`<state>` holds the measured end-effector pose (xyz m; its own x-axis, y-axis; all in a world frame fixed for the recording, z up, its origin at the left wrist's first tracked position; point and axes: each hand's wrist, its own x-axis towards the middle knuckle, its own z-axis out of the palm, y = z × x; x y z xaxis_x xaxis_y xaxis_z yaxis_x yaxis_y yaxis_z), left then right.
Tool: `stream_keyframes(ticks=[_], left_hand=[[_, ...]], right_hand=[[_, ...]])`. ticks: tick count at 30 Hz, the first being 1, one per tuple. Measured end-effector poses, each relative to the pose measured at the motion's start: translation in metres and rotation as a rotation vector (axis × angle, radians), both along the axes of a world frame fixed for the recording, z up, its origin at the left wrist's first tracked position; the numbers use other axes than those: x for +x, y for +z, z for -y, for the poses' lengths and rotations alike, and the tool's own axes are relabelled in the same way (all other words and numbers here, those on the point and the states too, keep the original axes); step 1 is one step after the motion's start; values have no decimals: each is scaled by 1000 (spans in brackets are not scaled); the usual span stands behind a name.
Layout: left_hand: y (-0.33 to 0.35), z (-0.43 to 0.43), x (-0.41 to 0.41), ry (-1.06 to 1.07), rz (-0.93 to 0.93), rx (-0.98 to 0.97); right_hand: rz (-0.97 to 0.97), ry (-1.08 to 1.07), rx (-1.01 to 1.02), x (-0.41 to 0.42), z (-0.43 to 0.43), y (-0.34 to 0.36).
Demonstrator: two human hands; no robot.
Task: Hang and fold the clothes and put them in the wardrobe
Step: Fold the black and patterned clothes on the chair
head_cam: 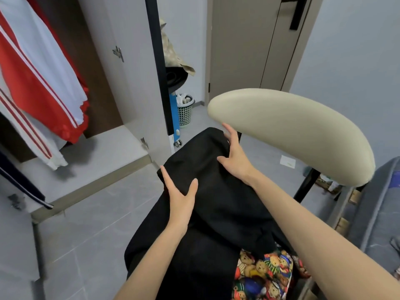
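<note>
Both hands lay flat with fingers straight, holding nothing, on the black garment (218, 204), probably to smooth it for folding. It was draped over what seemed the chair's (292, 131) seat, beside the open wardrobe (108, 148). The left hand (180, 197) pressed its left edge, the right hand (234, 153) its far end. The cloth looked plain and matte (few creases showed).

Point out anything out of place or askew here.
A white paper scrap lies loose on the floor beyond the chair. The black garment trails toward the floor at lower left.
</note>
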<state>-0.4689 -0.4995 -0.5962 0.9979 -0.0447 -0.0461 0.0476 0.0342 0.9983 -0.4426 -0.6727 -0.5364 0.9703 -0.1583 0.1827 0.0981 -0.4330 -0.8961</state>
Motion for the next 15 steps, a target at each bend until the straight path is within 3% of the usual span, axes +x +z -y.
stream_keyframes(ticks=[3, 8, 12, 15], left_hand=[[-25, -8, -9, -68, -329, -145], [-60, -15, -23, -164, -593, -96], [-73, -4, -29, -253, -694, -143], [-74, 9, -31, -254, -741, -204]], right_hand=[[-283, -212, -32, -16, 10, -38], [-745, -239, -207, -62, 38, -102], [-857, -381, -302, -94, 52, -129], [-762, -363, -358, -104, 51, -132]])
